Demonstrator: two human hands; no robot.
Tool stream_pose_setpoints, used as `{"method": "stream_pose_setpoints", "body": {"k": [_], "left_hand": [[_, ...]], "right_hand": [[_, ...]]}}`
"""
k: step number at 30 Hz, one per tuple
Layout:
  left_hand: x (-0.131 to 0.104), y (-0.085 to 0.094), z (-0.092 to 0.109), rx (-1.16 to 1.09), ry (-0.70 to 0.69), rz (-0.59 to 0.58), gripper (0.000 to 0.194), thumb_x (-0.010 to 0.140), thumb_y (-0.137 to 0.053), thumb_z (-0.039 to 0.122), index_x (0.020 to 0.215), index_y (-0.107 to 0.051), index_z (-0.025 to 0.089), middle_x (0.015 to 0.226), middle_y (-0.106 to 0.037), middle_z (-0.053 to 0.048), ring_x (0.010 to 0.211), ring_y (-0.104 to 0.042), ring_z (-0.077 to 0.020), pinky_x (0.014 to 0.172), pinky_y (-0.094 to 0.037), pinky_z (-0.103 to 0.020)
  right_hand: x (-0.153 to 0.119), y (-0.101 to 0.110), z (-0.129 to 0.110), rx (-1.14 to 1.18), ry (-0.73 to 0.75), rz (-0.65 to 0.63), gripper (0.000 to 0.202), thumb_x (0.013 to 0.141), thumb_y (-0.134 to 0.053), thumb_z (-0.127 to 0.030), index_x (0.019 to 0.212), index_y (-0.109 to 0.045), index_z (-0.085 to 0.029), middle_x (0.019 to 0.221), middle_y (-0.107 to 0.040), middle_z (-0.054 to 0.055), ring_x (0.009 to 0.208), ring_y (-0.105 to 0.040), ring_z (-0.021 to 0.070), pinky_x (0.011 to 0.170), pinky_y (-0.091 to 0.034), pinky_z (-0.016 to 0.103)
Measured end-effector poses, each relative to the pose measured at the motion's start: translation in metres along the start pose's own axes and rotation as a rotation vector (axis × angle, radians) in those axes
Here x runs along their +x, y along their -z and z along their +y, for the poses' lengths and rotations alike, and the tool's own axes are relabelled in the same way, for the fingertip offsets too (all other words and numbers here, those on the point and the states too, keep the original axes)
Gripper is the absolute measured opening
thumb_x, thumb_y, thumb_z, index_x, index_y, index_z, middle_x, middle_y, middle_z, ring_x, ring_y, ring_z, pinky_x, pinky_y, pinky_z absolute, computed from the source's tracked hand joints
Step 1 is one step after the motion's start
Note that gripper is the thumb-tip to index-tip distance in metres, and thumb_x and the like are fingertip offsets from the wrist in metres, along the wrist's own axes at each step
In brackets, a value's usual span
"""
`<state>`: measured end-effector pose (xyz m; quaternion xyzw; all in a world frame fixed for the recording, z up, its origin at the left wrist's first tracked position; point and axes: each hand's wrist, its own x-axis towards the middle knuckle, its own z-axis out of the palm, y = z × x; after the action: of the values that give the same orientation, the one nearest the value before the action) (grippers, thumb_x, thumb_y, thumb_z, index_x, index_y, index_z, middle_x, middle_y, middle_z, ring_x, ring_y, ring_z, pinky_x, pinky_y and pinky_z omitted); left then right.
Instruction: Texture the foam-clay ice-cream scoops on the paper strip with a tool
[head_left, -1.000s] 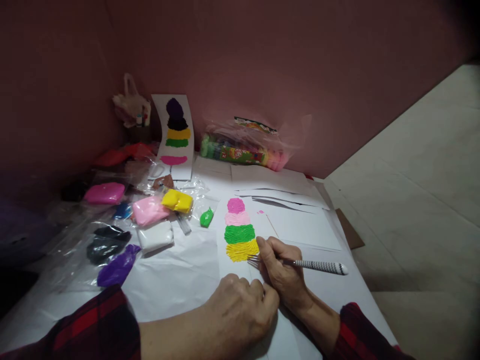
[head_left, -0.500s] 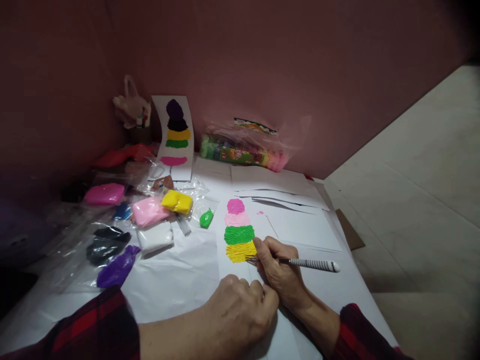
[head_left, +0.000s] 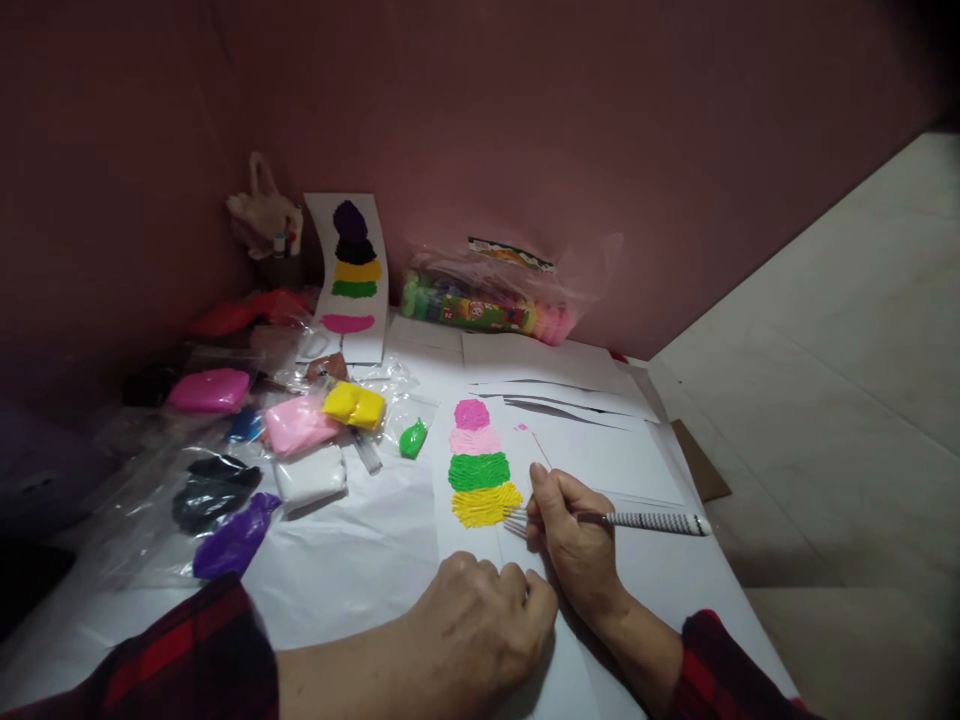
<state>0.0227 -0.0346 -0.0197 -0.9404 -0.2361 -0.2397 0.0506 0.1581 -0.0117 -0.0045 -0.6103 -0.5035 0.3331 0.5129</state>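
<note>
My right hand (head_left: 574, 530) grips a fork (head_left: 652, 522) with a black-and-white patterned handle. Its tines are at the right edge of a yellow clay band (head_left: 480, 506), the lowest in a stack on a white paper strip (head_left: 465, 555). Above the yellow are a green band (head_left: 478, 471), a pale pink band (head_left: 475, 440) and a bright pink round piece (head_left: 472, 414); the yellow and green bands have grooved lines. My left hand (head_left: 480, 620) rests as a closed fist on the paper below the stack, its palm side hidden.
Packs of soft clay lie at left, among them yellow (head_left: 354, 405), pale pink (head_left: 300, 425), white (head_left: 311, 477) and purple (head_left: 236, 537). A similar clay picture (head_left: 355, 270) leans on the wall beside bagged colour sticks (head_left: 487, 305). Loose paper sheets (head_left: 555, 365) lie behind.
My right hand has moved a little to the right with the fork, drawing the tines from the yellow band's lower middle to its right edge. My left fist has stayed in place.
</note>
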Motion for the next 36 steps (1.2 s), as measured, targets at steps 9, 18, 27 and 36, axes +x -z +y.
{"method": "stream_pose_setpoints", "body": {"k": [9, 18, 27, 36], "left_hand": [[-0.0017, -0.0026, 0.0006, 0.013, 0.008, 0.039, 0.016, 0.07, -0.052, 0.01, 0.084, -0.047, 0.016, 0.057, -0.054, 0.002, 0.038, -0.05, -0.0163, 0.032, -0.035, -0.027], [-0.0014, -0.0032, -0.0011, 0.003, 0.007, 0.006, 0.014, 0.072, -0.054, 0.012, 0.083, -0.047, 0.016, 0.057, -0.055, 0.002, 0.039, -0.05, -0.0154, 0.034, -0.033, -0.025], [-0.0023, -0.0028, -0.0006, 0.001, 0.007, 0.008, 0.016, 0.072, -0.054, 0.01, 0.085, -0.048, 0.015, 0.057, -0.055, 0.002, 0.039, -0.051, -0.0159, 0.033, -0.035, -0.026], [-0.0016, -0.0036, -0.0016, 0.001, -0.001, -0.026, 0.014, 0.073, -0.051, 0.009, 0.084, -0.045, 0.017, 0.057, -0.055, 0.002, 0.038, -0.049, -0.0163, 0.031, -0.036, -0.028]], "right_hand": [[0.0046, 0.0004, 0.0018, 0.128, -0.131, 0.077, 0.051, 0.082, -0.064, -0.058, 0.054, -0.051, -0.018, 0.038, -0.046, -0.006, 0.031, -0.041, 0.0058, 0.032, -0.032, 0.017], [0.0076, 0.0016, -0.0003, 0.117, -0.129, 0.105, 0.055, 0.085, -0.06, -0.059, 0.05, -0.048, -0.018, 0.038, -0.043, -0.006, 0.03, -0.04, 0.0065, 0.032, -0.032, 0.019], [0.0069, -0.0007, 0.0011, 0.043, -0.068, 0.047, 0.056, 0.087, -0.057, -0.058, 0.047, -0.045, -0.02, 0.039, -0.041, -0.005, 0.035, -0.04, 0.0086, 0.036, -0.034, 0.022], [0.0068, -0.0009, 0.0007, 0.0, -0.058, -0.006, 0.056, 0.088, -0.056, -0.056, 0.047, -0.045, -0.02, 0.039, -0.042, -0.004, 0.037, -0.04, 0.0093, 0.039, -0.037, 0.023]]}}
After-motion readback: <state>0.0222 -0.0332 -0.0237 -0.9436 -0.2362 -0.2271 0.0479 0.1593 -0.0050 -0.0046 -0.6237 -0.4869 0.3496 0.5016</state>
